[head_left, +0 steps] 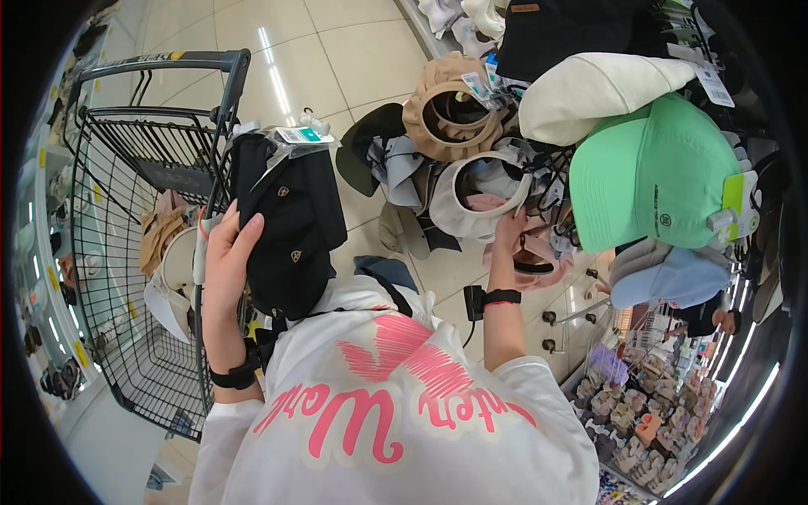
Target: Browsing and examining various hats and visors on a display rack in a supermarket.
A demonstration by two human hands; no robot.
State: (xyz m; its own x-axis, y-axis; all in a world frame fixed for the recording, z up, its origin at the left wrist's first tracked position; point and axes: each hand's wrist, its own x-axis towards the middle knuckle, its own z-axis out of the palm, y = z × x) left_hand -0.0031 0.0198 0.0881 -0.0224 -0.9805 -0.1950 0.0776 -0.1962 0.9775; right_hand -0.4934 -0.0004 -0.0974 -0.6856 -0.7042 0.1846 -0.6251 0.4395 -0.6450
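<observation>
At the left, my left hand (229,244) is closed round black fabric hats (290,210) with small metal emblems. A clear hanger and a tag stick out at their top. My right hand (507,231) reaches to the hat rack and grips the edge of a pink sun visor (536,257), its fingertips partly hidden. Just above it hangs a white sun visor (475,202). A tan ruffled visor (454,105) hangs higher, beside grey and dark caps (370,147).
A black wire shopping cart (126,337) stands at my left, with tan and white hats (168,261) in it. A mint green cap (656,177) and a cream cap (589,97) jut out at right. Shoes (648,421) fill a lower-right display; another person (707,318) is near.
</observation>
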